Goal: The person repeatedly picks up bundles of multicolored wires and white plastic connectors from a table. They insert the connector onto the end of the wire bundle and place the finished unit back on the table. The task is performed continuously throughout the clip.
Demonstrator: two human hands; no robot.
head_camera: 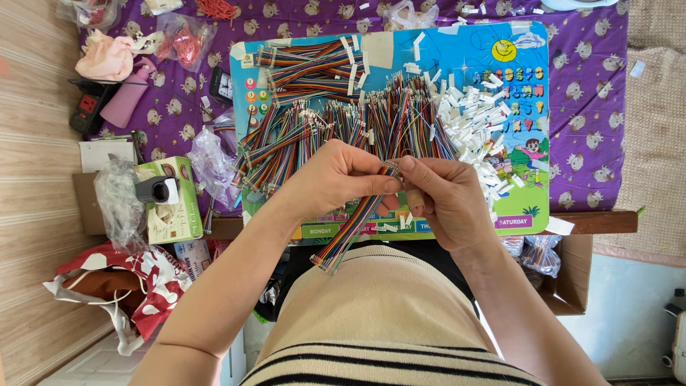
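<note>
Ribbon cable (354,227), a flat strip of many-coloured wires, is pinched at its upper end between both hands just below the middle of the view. The left hand (339,179) has thumb and forefinger closed on the cable's tip from nine o'clock, and the right hand (446,196) meets it from three o'clock, fingertips grasping the same end, where a small white connector (391,169) seems to sit; whether it is fully seated I cannot tell. The cable's free end trails toward seven o'clock over the person's striped top.

At twelve o'clock from the hands, on a bright children's board (529,143), lies a broad heap of loose cables (343,125). Neater bundles (307,68) banded with white tape sit at eleven o'clock, seemingly sorted or finished. A scatter of white plastic housings (479,129) spreads at one o'clock. Judging by those piles, much of the work remains. Farther out at nine o'clock stands a green carton (175,200), with a pink bottle (127,100) at ten o'clock on the purple cloth (586,107).
</note>
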